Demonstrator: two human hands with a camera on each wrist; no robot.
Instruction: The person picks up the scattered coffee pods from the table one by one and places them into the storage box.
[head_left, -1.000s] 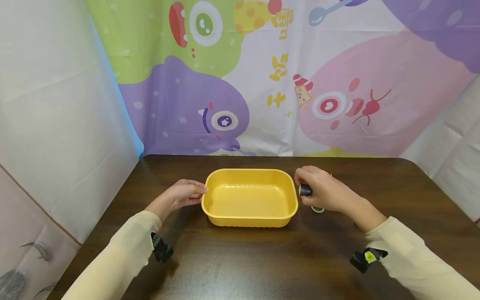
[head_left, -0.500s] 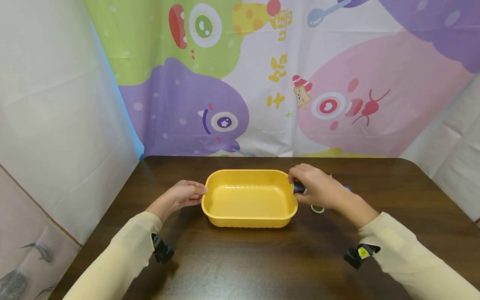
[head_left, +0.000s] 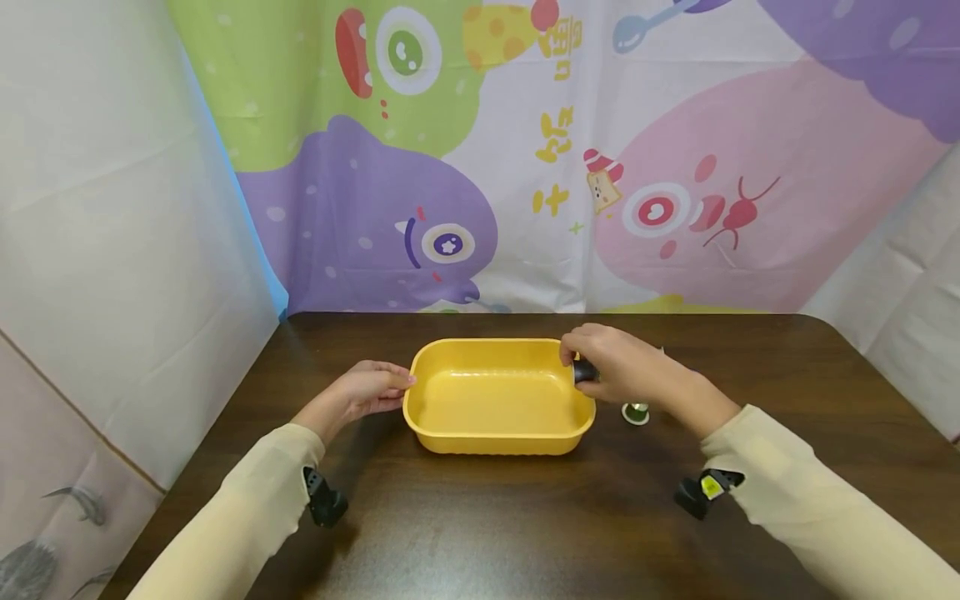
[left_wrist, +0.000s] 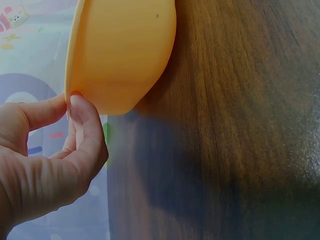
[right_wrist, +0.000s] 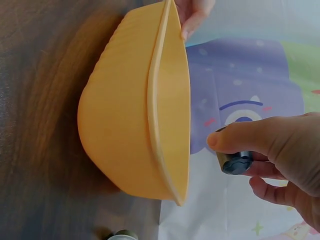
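Right of centre in the head view, the right hand (head_left: pixel 618 362) pinches a small dark cylinder (head_left: pixel 584 372) between thumb and fingers, closed to the width of the piece. The cylinder overlaps the basin's right end there; the right wrist view shows it apart from the rim, at the right of centre in the frame. Left of centre in the head view, the left hand (head_left: pixel 363 389) pinches the left rim of the yellow basin (head_left: pixel 498 445), which stands upright mid-frame. Just beyond its right end lies a small green-and-white piece (head_left: pixel 636 413). The dark wooden table (head_left: pixel 480 525) fills the lower frame; a cartoon cloth (head_left: pixel 420 204) hangs across the top.
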